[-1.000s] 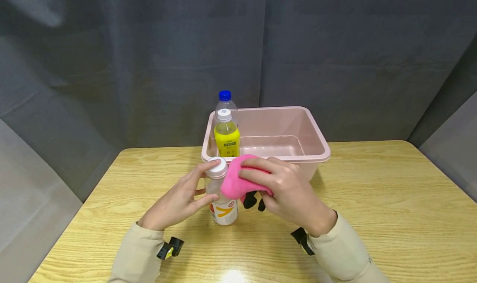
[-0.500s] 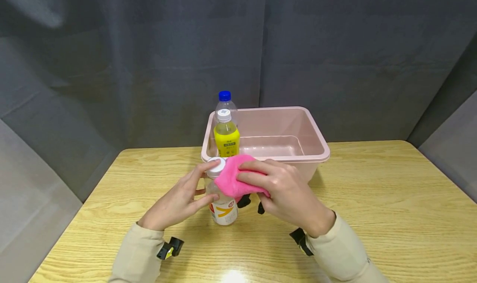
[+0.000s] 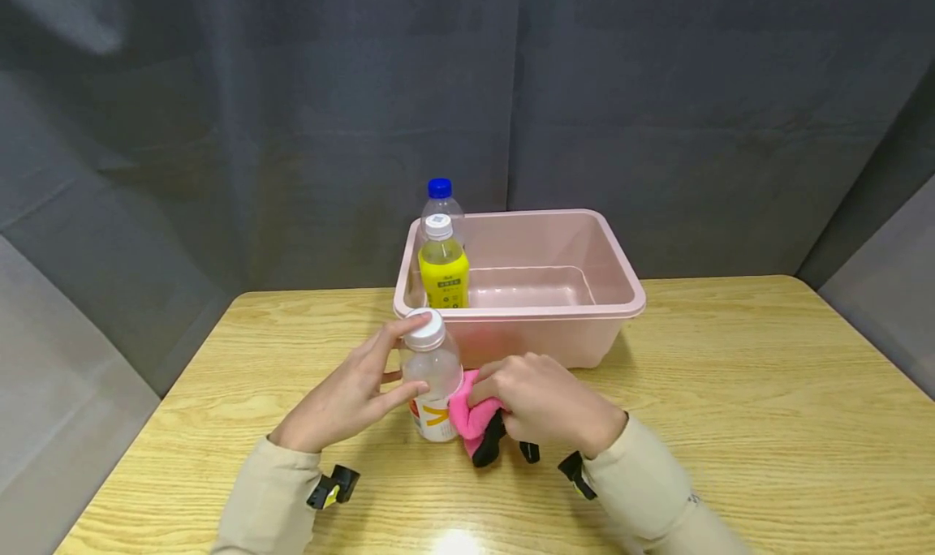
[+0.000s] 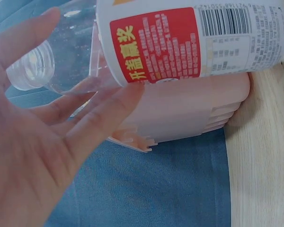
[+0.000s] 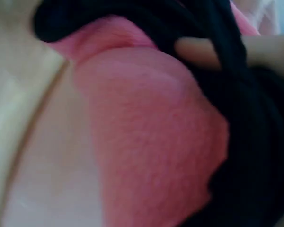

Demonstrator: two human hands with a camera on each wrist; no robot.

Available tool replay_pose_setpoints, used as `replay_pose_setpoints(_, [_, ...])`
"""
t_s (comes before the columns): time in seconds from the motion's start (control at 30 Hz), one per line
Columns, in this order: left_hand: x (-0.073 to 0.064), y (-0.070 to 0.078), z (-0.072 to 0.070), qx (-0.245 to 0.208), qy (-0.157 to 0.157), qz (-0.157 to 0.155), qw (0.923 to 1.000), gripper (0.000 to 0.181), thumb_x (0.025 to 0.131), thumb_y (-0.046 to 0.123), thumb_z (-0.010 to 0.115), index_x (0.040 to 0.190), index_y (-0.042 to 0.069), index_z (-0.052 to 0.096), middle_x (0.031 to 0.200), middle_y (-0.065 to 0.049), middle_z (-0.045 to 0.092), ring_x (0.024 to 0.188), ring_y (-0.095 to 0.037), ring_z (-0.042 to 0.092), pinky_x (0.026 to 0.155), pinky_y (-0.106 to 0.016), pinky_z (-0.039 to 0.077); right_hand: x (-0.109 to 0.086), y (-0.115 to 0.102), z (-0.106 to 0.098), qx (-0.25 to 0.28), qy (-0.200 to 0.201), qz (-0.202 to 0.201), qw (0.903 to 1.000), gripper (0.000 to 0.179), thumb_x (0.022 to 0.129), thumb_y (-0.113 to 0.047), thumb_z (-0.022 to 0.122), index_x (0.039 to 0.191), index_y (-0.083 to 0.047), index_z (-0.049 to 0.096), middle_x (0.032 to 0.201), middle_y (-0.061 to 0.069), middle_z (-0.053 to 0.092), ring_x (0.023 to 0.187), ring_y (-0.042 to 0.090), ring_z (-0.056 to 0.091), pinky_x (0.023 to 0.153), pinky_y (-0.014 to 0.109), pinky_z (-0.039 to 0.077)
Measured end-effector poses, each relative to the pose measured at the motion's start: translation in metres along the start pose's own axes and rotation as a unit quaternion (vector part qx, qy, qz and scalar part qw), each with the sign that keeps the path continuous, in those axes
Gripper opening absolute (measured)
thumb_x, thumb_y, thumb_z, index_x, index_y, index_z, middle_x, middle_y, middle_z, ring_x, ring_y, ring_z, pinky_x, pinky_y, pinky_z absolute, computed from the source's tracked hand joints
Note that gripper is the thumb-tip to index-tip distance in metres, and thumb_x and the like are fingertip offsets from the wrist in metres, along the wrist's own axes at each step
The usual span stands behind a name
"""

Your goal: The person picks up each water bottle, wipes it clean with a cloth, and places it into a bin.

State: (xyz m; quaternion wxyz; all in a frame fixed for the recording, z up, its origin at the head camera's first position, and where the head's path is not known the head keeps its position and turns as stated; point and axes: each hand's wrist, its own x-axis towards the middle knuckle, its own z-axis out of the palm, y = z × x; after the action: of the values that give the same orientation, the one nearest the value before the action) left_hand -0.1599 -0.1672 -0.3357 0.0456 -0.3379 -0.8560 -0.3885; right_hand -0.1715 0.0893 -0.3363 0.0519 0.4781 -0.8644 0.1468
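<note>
A plastic drink bottle (image 3: 434,370) with a white cap and a white, red and orange label stands upright on the wooden table. Fingers and thumb of my left hand (image 3: 351,394) grip its upper part, one fingertip on the cap. In the left wrist view, the bottle's label (image 4: 154,45) shows red print and a barcode. My right hand (image 3: 551,399) holds a bunched pink cloth (image 3: 466,417) with black edging against the lower right side of the bottle. Close up in the right wrist view, the fleecy cloth (image 5: 151,127) is blurred and covers most of that hand.
Behind the hands stands a pale pink plastic tub (image 3: 544,328). At its left end are a bottle with a yellow label (image 3: 444,279) and a clear bottle with a blue cap (image 3: 440,188). A dark grey curtain (image 3: 351,117) hangs behind the table (image 3: 745,425).
My right hand has moved the cloth down from beside the bottle's cap and shoulder to its lower side. The left hand and bottle have stayed in place.
</note>
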Motion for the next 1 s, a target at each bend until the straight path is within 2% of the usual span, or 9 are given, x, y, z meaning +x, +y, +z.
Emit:
replay_pose_setpoints(0.07, [0.0,0.0,0.0,-0.003,0.0,0.001,1.0,0.071,0.094,0.006,0.072,0.151,0.014,0.031,0.144,-0.022,0.046,0.128,-0.038,0.053,0.088,-0.039,0.059,0.002,0.001,0.008,0.007,-0.032,0.01,0.9994,0.045,0.065,0.017,0.058,0.084,-0.019,0.076,0.087,-0.01,0.069,0.076,0.009,0.065,0.057,0.026,0.05])
replay_pose_setpoints(0.17, [0.0,0.0,0.001,-0.002,0.0,0.002,1.0,0.07,0.095,0.007,0.071,0.152,0.014,0.031,0.146,-0.022,0.045,0.129,-0.038,0.052,0.09,-0.04,0.058,0.004,0.002,0.016,0.013,-0.058,0.021,0.998,0.042,0.067,0.017,0.059,0.081,-0.02,0.074,0.079,-0.015,0.063,0.07,0.006,0.059,0.055,0.025,0.046])
replay_pose_setpoints(0.3, [0.001,0.0,0.001,0.004,0.001,0.006,1.0,0.07,0.096,0.009,0.071,0.152,0.014,0.031,0.146,-0.021,0.045,0.129,-0.037,0.052,0.09,-0.041,0.058,0.003,0.003,0.015,0.02,-0.057,0.031,0.9977,0.044,0.068,0.019,0.061,0.085,-0.019,0.076,0.085,-0.014,0.068,0.077,0.006,0.062,0.058,0.025,0.048])
replay_pose_setpoints(0.43, [0.001,0.0,0.001,0.005,0.0,0.005,1.0,0.069,0.096,0.009,0.071,0.152,0.015,0.031,0.146,-0.02,0.045,0.129,-0.036,0.053,0.09,-0.04,0.058,0.001,0.003,0.009,0.011,-0.034,0.017,0.9992,0.042,0.069,0.016,0.066,0.09,-0.018,0.078,0.092,-0.01,0.073,0.084,0.009,0.067,0.063,0.029,0.054])
replay_pose_setpoints(0.57, [0.0,0.0,0.0,0.001,-0.004,-0.005,1.0,0.07,0.096,0.01,0.072,0.152,0.016,0.03,0.146,-0.019,0.045,0.129,-0.036,0.052,0.091,-0.041,0.058,-0.001,0.002,-0.001,-0.017,0.026,-0.008,0.9995,0.04,0.071,0.014,0.069,0.094,-0.017,0.08,0.099,-0.005,0.073,0.088,0.014,0.07,0.068,0.033,0.059])
replay_pose_setpoints(0.7, [-0.001,-0.001,-0.001,0.0,-0.004,-0.01,0.9999,0.07,0.096,0.011,0.071,0.152,0.016,0.03,0.146,-0.019,0.045,0.129,-0.037,0.052,0.09,-0.041,0.058,-0.003,-0.001,-0.014,-0.046,0.106,-0.034,0.9927,0.044,0.069,0.016,0.067,0.098,-0.015,0.079,0.105,-0.003,0.073,0.088,0.017,0.071,0.069,0.034,0.059])
replay_pose_setpoints(0.87, [-0.002,-0.001,0.0,0.0,-0.004,-0.007,1.0,0.068,0.096,0.01,0.071,0.151,0.014,0.031,0.147,-0.019,0.044,0.13,-0.036,0.052,0.09,-0.042,0.058,-0.008,-0.005,-0.026,-0.051,0.207,-0.06,0.9751,0.056,0.061,0.021,0.061,0.104,-0.011,0.078,0.111,0.003,0.073,0.095,0.022,0.071,0.075,0.039,0.06])
replay_pose_setpoints(1.0, [-0.001,-0.001,0.0,0.003,-0.003,-0.005,1.0,0.069,0.096,0.009,0.072,0.152,0.014,0.031,0.146,-0.019,0.045,0.13,-0.035,0.052,0.091,-0.04,0.058,-0.009,-0.006,-0.031,-0.015,0.289,-0.073,0.9544,0.051,0.066,0.023,0.064,0.105,-0.006,0.078,0.111,0.008,0.073,0.098,0.027,0.071,0.078,0.043,0.06])
